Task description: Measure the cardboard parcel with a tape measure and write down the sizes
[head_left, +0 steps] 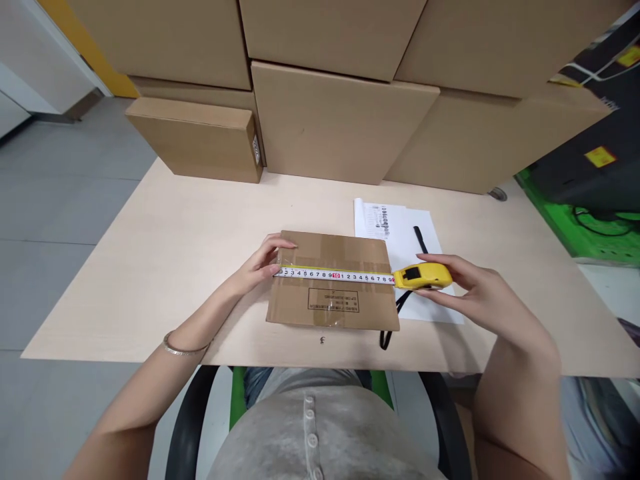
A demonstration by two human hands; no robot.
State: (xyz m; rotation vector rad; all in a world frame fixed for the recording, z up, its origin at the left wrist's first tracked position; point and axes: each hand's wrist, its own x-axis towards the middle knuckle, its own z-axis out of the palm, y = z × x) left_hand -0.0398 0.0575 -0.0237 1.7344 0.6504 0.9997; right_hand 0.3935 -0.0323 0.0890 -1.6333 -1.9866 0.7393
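A small brown cardboard box (333, 307) lies on the table, with printed text on its top and clear tape across it. The white blade of a yellow tape measure (425, 275) is drawn out over the box from right to left. My left hand (265, 260) is at the box's left edge, its thumb pressing the blade's end there and its fingers on the box. Fingers and thumb of my right hand (465, 287) grip the yellow case just past the box's right edge. The tape measure's black strap (385, 339) shows below the box's right corner.
White printed paper sheets (410, 227) lie behind and right of the box, a black pen-like object (420, 237) on them. Large cardboard boxes (340, 120) are stacked along the table's back, with a flatter box (210, 143) at left. Dark equipment (590, 173) stands at right.
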